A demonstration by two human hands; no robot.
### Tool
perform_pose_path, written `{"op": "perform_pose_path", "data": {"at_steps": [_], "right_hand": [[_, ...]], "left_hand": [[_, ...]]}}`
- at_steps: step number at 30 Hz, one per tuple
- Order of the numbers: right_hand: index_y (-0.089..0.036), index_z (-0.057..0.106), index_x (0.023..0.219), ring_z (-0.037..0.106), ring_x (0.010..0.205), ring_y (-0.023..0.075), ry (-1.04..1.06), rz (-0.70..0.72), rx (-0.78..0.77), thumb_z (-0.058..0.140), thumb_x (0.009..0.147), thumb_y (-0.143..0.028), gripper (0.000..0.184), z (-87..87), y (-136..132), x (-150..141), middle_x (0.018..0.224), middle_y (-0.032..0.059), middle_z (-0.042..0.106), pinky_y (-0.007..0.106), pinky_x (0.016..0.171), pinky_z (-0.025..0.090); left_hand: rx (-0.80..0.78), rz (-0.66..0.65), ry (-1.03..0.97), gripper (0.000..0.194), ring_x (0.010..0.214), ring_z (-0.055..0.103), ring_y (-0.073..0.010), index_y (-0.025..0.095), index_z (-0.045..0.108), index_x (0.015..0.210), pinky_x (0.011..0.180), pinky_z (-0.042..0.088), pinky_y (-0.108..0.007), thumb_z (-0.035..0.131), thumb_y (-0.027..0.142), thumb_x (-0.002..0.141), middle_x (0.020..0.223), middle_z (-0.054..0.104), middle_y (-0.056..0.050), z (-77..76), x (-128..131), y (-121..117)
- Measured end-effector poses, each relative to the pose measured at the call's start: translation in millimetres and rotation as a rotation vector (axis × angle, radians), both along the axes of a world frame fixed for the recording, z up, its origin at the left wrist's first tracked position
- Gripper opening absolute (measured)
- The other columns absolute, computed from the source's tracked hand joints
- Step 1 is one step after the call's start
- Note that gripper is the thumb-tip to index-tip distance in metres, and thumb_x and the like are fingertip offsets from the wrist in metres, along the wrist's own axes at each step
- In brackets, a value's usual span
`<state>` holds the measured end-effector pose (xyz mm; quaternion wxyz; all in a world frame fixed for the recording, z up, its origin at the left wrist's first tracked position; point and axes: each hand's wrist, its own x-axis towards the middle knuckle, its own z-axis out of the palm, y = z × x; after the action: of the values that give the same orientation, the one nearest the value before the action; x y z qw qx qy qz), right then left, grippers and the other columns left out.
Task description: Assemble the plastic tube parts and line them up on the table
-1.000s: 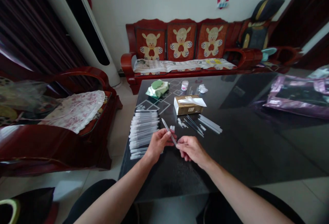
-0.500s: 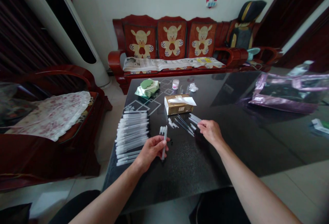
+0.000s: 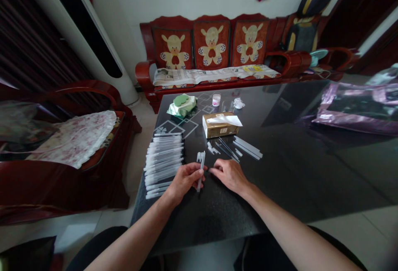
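My left hand (image 3: 187,179) is closed around a translucent white pen (image 3: 201,173), held nearly upright with its tip up. Just behind the pen stand or lie small white pen caps (image 3: 199,157), partly covered by it. Low over the table, my right hand (image 3: 229,174) has its thumb and fingers pinched together at a tiny dark piece (image 3: 208,169); whether they grip it is too small to tell. Left of my left hand lies a long row of capped white pens (image 3: 164,159). Beyond my right hand are thin dark refills (image 3: 228,148) and several white pen barrels (image 3: 248,147).
A gold tissue box (image 3: 221,125) stands behind the pen parts. Farther back on the black table (image 3: 280,171) are a green wipes pack (image 3: 182,106), a small white cup (image 3: 216,100) and a crumpled tissue (image 3: 239,103). A pink-edged plastic bag (image 3: 357,107) lies at right.
My right hand has left the white barrels and moved left and nearer, beside my left hand. The barrels now lie uncovered. My left hand keeps hold of the pen.
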<state>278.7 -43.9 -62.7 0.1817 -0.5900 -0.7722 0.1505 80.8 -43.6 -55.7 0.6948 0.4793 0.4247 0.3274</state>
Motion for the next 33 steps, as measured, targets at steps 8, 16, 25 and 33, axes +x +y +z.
{"op": "perform_pose_path", "data": {"at_steps": [8, 16, 25, 33], "right_hand": [[-0.017, 0.065, 0.078, 0.067, 0.067, 0.018, 0.309, -0.043, -0.12, 0.058, 0.083, -0.028, 0.014, -2.1, 2, -5, 0.07, 0.0044, 0.07, 0.027, 0.062, 0.046], [-0.01, 0.069, 0.097, 0.068, 0.065, 0.0178, 1.181, -0.115, -0.393, 0.07, 0.074, -0.033, 0.032, 19.4, 9, 30, 0.077, 0.0084, 0.072, 0.032, 0.063, 0.056], [-0.01, 0.07, 0.093, 0.068, 0.06, 0.0168, 1.2, -0.093, -0.417, 0.072, 0.072, -0.029, 0.028, 25.4, 5, 32, 0.071, 0.0072, 0.072, 0.032, 0.061, 0.056], [-0.01, 0.07, 0.091, 0.066, 0.056, 0.0158, 1.159, -0.069, -0.435, 0.074, 0.07, -0.028, 0.029, 27.7, 3, 31, 0.068, 0.0056, 0.07, 0.03, 0.056, 0.055]], "left_hand": [[0.03, -0.033, -0.018, 0.046, 0.053, 0.059, -0.012, 0.013, 0.066, 0.103, 0.049, 0.045, -0.022, 0.068, 0.049, 0.074, 0.07, 0.062, -0.003, 2.1, 2, -1], [0.07, -0.145, -0.015, 0.048, 0.05, 0.055, -0.0098, 0.014, 0.067, 0.11, 0.046, 0.041, -0.021, 0.064, 0.05, 0.078, 0.067, 0.059, -0.002, 4.5, 1, -7], [0.084, -0.199, -0.023, 0.044, 0.05, 0.052, -0.0081, 0.015, 0.065, 0.112, 0.047, 0.04, -0.021, 0.064, 0.045, 0.08, 0.069, 0.057, 0.0, 6.8, 3, -9], [0.028, -0.2, -0.092, 0.039, 0.049, 0.051, -0.0068, 0.015, 0.067, 0.109, 0.045, 0.037, -0.018, 0.064, 0.042, 0.081, 0.069, 0.057, -0.001, 8.8, -2, -9]]}}
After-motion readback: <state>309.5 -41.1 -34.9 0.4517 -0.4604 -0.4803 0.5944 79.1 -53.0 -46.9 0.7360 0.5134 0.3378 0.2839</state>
